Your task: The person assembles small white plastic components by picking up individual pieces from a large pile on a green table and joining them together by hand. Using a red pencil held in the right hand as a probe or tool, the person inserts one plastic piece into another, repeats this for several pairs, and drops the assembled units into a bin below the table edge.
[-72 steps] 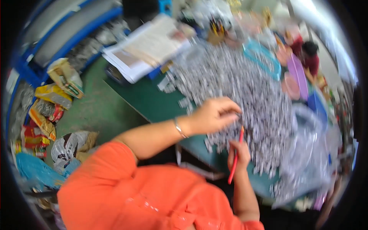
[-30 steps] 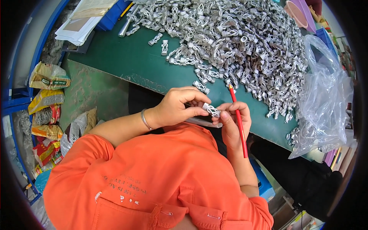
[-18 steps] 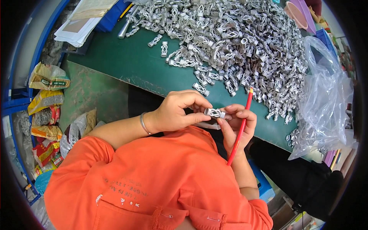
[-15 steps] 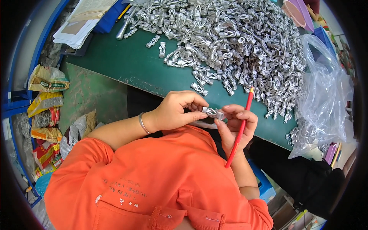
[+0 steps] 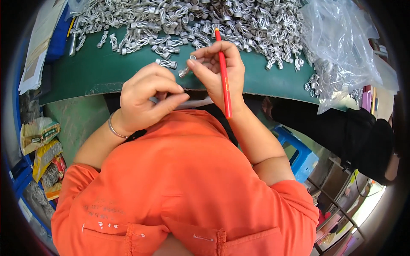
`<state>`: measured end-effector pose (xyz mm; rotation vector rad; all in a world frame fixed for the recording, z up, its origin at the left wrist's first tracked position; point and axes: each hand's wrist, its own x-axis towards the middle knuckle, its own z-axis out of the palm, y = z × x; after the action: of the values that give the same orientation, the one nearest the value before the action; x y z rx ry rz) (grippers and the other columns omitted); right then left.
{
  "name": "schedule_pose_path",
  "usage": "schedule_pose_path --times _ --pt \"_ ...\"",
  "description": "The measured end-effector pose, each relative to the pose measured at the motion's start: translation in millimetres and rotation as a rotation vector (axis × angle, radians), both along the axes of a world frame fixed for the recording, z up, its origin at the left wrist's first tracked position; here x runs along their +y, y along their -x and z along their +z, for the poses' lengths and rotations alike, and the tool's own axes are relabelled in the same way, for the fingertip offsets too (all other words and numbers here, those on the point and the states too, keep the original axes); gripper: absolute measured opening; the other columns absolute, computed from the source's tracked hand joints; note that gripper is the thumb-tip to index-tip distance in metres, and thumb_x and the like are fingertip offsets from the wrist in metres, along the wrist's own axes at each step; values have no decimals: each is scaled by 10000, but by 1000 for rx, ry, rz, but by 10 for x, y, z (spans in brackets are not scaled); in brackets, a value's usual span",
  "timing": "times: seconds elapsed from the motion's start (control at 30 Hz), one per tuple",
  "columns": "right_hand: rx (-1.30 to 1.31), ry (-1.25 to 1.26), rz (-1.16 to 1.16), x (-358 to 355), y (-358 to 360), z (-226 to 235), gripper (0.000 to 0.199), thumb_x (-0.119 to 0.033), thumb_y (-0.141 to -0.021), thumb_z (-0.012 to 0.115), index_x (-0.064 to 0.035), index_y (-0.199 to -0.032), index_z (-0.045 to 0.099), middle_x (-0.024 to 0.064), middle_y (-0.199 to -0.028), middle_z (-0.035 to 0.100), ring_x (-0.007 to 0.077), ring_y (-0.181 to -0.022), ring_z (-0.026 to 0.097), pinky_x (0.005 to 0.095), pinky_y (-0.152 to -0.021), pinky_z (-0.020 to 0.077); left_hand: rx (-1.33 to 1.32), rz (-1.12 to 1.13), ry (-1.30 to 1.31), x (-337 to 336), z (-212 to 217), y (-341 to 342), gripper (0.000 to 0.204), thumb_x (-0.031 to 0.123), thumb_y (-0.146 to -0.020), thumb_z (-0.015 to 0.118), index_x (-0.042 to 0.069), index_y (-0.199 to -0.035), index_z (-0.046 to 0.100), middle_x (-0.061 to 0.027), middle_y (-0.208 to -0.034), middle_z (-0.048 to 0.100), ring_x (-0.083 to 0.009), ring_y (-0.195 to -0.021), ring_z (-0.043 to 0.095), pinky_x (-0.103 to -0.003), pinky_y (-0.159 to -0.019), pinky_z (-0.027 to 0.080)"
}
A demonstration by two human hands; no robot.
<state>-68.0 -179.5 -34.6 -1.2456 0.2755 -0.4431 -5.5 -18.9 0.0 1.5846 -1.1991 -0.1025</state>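
My right hand (image 5: 228, 70) pinches a small silver metal fitting (image 5: 183, 73), made of wire-like loops with a ribbed collar, between thumb and forefinger. A red pencil (image 5: 224, 81) is also held in it, slanting across the fingers with its tip up. To the left, my left hand (image 5: 149, 96) is half curled, thumb and forefinger slightly apart with nothing visible between them. A metal bangle circles that wrist. On the green table (image 5: 102, 77), a loose fitting (image 5: 166, 64) of the same kind lies just beyond both hands, in front of a large heap of fittings (image 5: 192, 21).
A clear plastic bag (image 5: 341, 42) lies over the table's right end. Papers (image 5: 40, 51) and a metal-handled tool (image 5: 73, 45) are at the left. Several bags (image 5: 40, 134) stand beside the left frame. A blue stool (image 5: 299, 155) and another person's dark-clothed leg (image 5: 311, 121) are at right.
My hands have separated: the left has let go of the fitting, and the right has lifted it toward the heap with the pencil. The view has shifted, so the table appears higher.
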Motion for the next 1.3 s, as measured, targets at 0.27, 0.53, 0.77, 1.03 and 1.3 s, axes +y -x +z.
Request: schedule_pose_path --times 0.27,0.53,0.77,1.03,1.3 --pt "10 -55 -69 -62 -40 76 355 54 -729 699 -50 -937 431 103 -883 611 109 -722 588 220 -609 505 -232 -338 108 -343 -25 96 207 35 -653 766 56 -781 604 -50 -716 563 -190 -568 559 -290 -470 419" --pt "-242 -41 -118 -171 -313 172 342 50 -739 689 -31 -952 434 137 -861 629 131 -718 607 242 -582 530 -267 -365 138 -485 -98 120 186 35 -662 749 51 -765 595 -52 -715 565 -194 -585 571 -295 -487 448" --pt "-532 -91 -16 -345 -518 358 259 45 -784 631 -63 -939 454 107 -882 623 151 -751 619 267 -608 547 -248 -368 74 -428 -109 145 159 51 -658 723 54 -754 597 -59 -731 556 -211 -594 567 -293 -513 466" --pt "-430 -377 -16 -516 -393 452 203 -10 -847 572 -120 -969 453 99 -924 609 200 -781 636 317 -657 558 -1 -184 -27 -342 -49 100 152 -5 -675 736 23 -764 617 -77 -702 583 -180 -574 554 -261 -499 437" --pt "-349 -173 -74 -444 -38 314 264 65 -801 602 -59 -985 458 154 -937 626 192 -824 626 319 -637 566 103 -186 -268 -144 -147 49 103 106 -777 669 11 -797 636 -110 -675 628 -213 -573 609 -290 -536 474"
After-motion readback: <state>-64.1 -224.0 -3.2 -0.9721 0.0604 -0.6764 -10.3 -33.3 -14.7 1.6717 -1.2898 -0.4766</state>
